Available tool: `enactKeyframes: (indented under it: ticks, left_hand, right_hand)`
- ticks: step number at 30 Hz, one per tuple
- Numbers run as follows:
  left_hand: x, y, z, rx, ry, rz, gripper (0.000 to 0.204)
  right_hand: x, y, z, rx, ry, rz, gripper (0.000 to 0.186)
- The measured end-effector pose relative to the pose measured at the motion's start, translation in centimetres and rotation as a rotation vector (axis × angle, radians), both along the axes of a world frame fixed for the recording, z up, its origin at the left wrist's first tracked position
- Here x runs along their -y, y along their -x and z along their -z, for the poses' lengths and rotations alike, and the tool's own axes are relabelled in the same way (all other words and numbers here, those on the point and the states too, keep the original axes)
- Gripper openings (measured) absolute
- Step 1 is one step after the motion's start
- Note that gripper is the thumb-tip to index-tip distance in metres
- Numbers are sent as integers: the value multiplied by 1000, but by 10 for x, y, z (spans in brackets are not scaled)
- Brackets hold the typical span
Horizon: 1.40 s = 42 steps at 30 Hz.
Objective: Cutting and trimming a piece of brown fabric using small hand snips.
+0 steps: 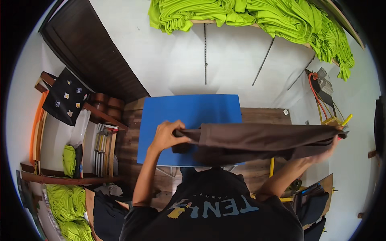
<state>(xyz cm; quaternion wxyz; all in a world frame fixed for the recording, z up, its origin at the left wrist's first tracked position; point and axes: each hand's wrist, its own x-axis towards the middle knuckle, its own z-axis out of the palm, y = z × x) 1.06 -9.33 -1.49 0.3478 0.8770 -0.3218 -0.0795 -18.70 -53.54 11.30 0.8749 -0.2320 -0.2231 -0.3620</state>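
Observation:
A brown cloth garment (257,138) is stretched sideways above the blue table (189,108), partly folded, with a seam near its left end. My left hand (169,134) pinches its left end between thumb and fingers. At the far end, past the table's right edge, my right hand (326,152) is closed around the other end. The fabric hides part of the right hand's fingers. Below the left hand, a dark brown bit of cloth hangs close to the tabletop, and I cannot tell whether it touches.
Bright green folded cloth (281,20) fills a wall shelf at the back. At left stand a rack with a black printed cloth (66,96) and more green fabric (68,205). Dark garments (311,205) hang at lower right. A yellow-handled tool (347,119) is near my right hand.

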Motion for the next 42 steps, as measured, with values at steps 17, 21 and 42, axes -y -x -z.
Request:
enactKeyframes:
  ticks: [17,21,42]
  left_hand:
    - [21,32,-111,-910,1418,42,47]
    - [43,17,-136,-735,1490,246,54]
    - [58,-11,-175,-148,1130,79,82]
  right_hand:
    - [-83,-119,-3,-921,929,502,30]
    - [-133,-98,20,-813,580,61,29]
    - [-121,-130,108,-921,762,-84,12]
